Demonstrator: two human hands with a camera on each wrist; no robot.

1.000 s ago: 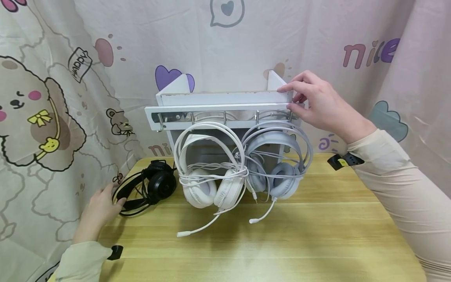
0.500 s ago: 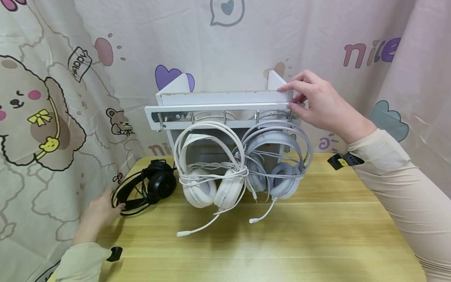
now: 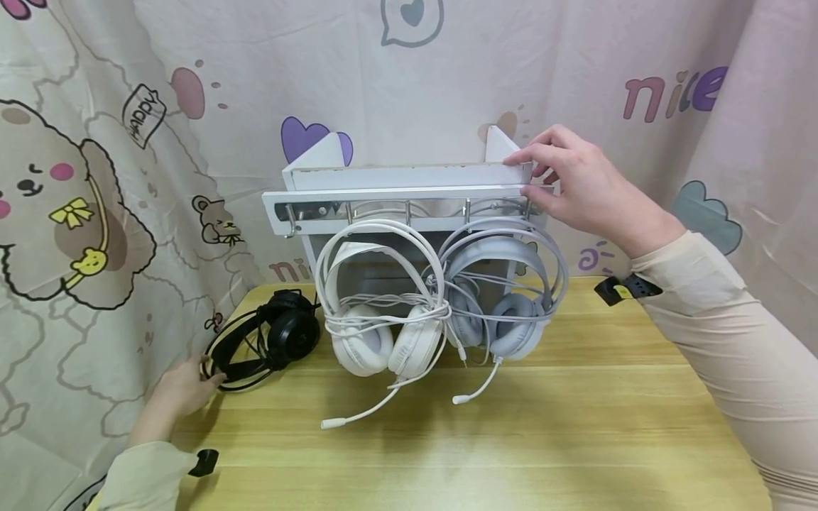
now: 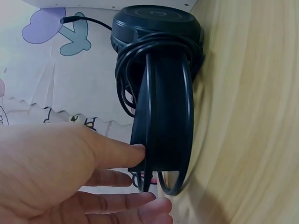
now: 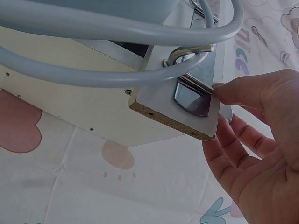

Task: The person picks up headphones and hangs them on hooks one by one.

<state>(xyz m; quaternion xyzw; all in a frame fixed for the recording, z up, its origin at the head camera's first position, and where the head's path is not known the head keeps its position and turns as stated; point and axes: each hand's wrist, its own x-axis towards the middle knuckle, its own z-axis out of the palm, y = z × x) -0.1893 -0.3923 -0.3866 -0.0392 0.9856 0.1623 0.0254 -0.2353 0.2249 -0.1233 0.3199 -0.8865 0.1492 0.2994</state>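
A black pair of headphones [image 3: 295, 333] lies on the table at the left, its cable looped about it. My left hand [image 3: 181, 390] is at the top of its headband [image 4: 163, 121], the thumb against one edge and the fingers around the end in the left wrist view. My right hand [image 3: 584, 184] grips the right end of a white hook rack [image 3: 377, 226], thumb in front by a metal hook and fingers behind it in the right wrist view. From the hooks hang a white headset [image 3: 364, 348] and a pale grey headset [image 3: 511, 330], each with its microphone pointing down and left.
Behind the hook bar stands the rest of the white stand [image 3: 409, 177], with upright side panels. A wooden table [image 3: 479, 454] lies beneath. Printed curtains [image 3: 434, 92] close off the back and sides; the left one hangs close beside my left hand.
My left hand has shifted slightly down and left, its fingers closing in around the headband. The right hand and the hanging headsets keep their places.
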